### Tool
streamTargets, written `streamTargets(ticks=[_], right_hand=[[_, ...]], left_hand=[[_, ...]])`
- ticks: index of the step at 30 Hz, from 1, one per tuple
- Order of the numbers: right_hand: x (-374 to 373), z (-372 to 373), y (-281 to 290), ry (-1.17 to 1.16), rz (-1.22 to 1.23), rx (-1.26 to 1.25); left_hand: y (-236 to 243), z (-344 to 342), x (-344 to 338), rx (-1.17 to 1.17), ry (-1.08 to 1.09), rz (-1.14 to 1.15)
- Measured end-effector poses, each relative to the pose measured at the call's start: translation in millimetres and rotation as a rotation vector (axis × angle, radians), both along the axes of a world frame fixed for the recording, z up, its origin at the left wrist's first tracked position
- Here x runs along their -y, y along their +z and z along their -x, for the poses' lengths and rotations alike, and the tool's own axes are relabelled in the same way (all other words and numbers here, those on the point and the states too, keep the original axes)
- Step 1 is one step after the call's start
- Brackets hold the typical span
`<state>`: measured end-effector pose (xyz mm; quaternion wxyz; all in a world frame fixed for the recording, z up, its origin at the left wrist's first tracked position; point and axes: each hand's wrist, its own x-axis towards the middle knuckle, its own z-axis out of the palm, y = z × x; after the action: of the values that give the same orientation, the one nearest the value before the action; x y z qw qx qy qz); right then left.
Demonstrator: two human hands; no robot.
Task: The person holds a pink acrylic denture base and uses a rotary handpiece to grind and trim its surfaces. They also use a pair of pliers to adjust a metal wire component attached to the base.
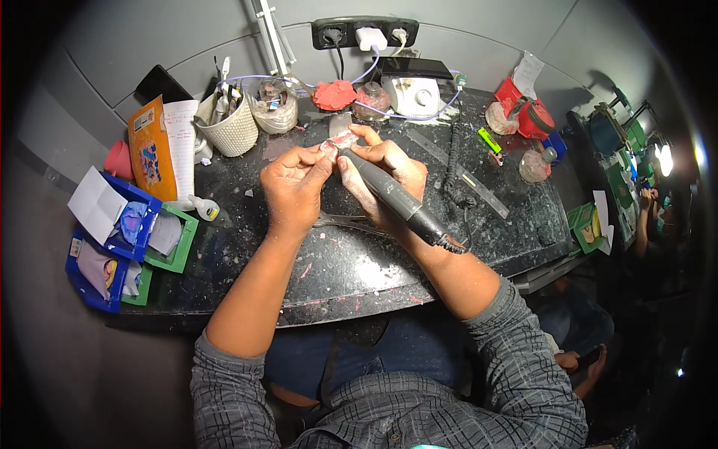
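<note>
My right hand [407, 170] is closed around a dark grey rotary handpiece [389, 191], whose tip points away from me toward my left hand. A small pink and white piece [342, 140], resembling a denture, sits between the fingers of both hands at that tip. My left hand [293, 187] pinches it from the left with thumb and fingers. White dust coats my fingertips. The exact contact between tip and piece is too small to make out. On the dusty black tabletop [254, 254], a dark slender tool [348, 221] lies partly hidden under my right wrist.
A tool-filled woven cup [228, 127], glass jars [275, 116] and a white control box with a knob [416, 99] line the back. Blue and green bins [112, 288] stack at left. A coiled cord [453, 153] and metal ruler [482, 196] lie right. Another person's hand [591, 367] shows lower right.
</note>
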<state>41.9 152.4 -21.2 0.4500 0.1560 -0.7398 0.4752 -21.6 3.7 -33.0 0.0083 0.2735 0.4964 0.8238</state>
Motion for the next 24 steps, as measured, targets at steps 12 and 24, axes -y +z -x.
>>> streamTargets(ticks=[12, 24], right_hand=[[0, 1, 0, 0.004, 0.016, -0.006], [6, -6, 7, 0.026, 0.001, 0.04]], left_hand=[[4, -4, -1, -0.001, 0.02, 0.023], [0, -1, -1, 0.0, 0.051, 0.031]])
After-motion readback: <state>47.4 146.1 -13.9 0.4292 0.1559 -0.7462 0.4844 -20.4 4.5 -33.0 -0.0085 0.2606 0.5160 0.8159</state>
